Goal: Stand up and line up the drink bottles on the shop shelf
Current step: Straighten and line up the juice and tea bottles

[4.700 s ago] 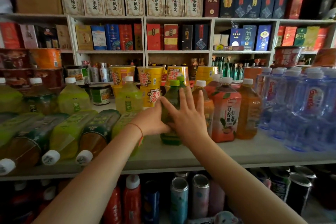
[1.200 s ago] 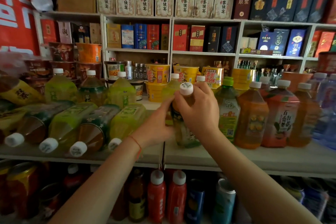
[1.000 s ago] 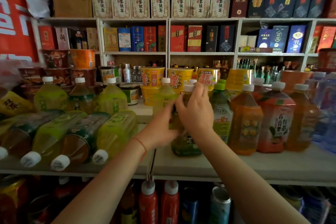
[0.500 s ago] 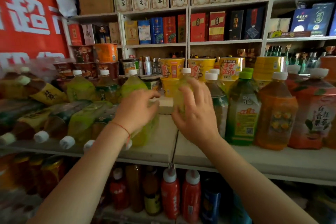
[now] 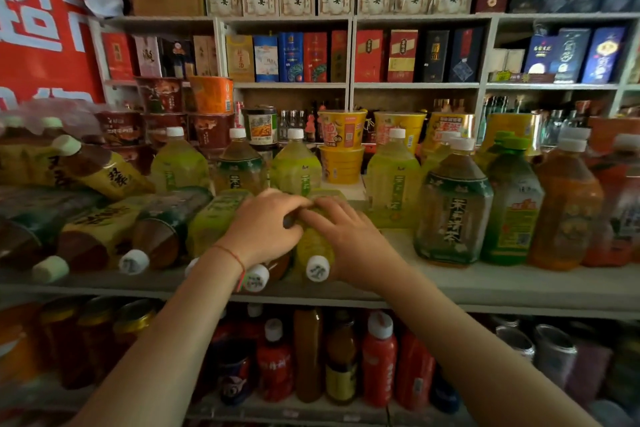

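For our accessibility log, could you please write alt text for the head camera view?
Both hands, left hand and right hand, grasp a yellow-green bottle lying on the shop shelf, cap forward, between fallen and upright bottles.

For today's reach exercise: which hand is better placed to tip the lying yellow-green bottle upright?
Probably the right hand: it lies along the yellow-green bottle, beside its white cap. The left hand rests partly over the neighbouring lying bottle.

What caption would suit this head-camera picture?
Both hands, left and right, grasp a lying yellow-green bottle on the shelf.
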`<state>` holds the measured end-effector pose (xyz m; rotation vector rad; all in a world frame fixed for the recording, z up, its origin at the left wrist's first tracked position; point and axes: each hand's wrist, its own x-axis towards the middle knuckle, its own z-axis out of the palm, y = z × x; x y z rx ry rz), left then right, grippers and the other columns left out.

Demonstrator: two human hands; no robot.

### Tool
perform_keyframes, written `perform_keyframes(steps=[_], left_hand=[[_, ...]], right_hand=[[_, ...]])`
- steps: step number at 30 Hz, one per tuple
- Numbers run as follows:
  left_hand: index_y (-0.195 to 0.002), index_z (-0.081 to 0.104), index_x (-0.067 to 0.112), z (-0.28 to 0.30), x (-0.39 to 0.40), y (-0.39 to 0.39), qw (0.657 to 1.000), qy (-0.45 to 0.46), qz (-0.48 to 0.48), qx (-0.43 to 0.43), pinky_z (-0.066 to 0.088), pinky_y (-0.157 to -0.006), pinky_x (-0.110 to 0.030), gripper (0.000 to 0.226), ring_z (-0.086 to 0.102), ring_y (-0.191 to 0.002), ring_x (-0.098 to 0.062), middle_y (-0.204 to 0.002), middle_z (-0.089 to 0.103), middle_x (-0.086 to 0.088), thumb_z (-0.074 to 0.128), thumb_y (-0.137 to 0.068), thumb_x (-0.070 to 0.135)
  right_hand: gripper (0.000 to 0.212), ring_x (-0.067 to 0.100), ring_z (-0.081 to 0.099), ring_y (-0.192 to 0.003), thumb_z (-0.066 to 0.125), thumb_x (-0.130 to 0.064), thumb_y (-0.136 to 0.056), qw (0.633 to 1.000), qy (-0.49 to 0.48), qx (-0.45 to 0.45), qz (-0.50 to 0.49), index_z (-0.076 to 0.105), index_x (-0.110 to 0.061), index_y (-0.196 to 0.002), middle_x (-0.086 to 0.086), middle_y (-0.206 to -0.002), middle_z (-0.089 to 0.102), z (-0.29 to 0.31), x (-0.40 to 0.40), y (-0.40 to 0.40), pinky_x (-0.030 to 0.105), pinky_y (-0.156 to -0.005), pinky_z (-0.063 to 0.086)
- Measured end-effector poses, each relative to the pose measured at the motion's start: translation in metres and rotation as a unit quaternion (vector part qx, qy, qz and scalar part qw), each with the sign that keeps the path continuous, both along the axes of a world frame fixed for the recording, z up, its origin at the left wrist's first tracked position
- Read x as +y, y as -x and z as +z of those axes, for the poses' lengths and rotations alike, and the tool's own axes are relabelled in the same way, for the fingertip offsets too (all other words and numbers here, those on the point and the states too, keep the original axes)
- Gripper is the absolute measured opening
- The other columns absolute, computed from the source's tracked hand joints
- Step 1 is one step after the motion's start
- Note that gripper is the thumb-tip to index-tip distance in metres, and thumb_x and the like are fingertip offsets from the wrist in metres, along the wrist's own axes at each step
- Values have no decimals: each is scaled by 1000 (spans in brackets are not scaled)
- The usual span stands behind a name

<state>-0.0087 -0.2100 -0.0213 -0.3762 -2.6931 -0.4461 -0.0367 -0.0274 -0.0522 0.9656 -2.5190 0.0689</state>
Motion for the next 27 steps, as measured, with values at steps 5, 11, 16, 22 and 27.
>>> perform_keyframes(steps=[5, 11, 16, 22, 27], left_hand=[[-150, 36, 43, -2, -9, 0, 999, 32, -26, -17, 38, -105, -42, 73, 44, -130, -19, -137, 56, 5, 42, -77, 45], [-159, -1, 35, -1, 17, -9, 996, 71, -40, -21, 31, -113, -42, 98, 47, -131, -26, -139, 54, 1, 61, -86, 59], [-156, -8, 28, -10, 81, -1, 994, -89, -65, -17, 53, -69, -29, 109, 62, -85, -15, -108, 61, 7, 71, -85, 54], [-157, 8, 22, -10, 114, 25, 976, -207, -37, -51, 50, -82, -31, 97, 65, -110, -25, -130, 64, -4, 72, -88, 45], [-139, 37, 19, -16, 121, 51, 979, -200, 2, -51, 47, -73, -34, 52, 64, -95, -26, -112, 66, -6, 65, -95, 26]], right_hand=[[77, 29, 48, -130, 79, -46, -77, 994, 72, 76, 25, 47, -31, -146, 8, -144, 46, -5, 5, 2, 46, -88, 55], [31, 9, 63, -79, 68, -50, -88, 921, 386, 47, -32, 74, -23, -101, -6, -101, 62, 41, 21, -3, 35, -64, 56], [31, 12, 59, -65, 66, -45, -87, 867, 481, 65, -109, 60, -18, -73, -2, -77, 65, 57, 21, 1, 34, -53, 49], [42, 17, 64, -89, 62, -34, -95, 908, 388, 59, -149, 44, -21, -131, 4, -115, 61, 73, 37, 22, 37, -70, 60], [59, 43, 27, -144, 51, -51, -98, 964, 146, 64, -212, 30, -31, -150, 25, -155, 25, 42, 46, 38, 51, -115, 33]])
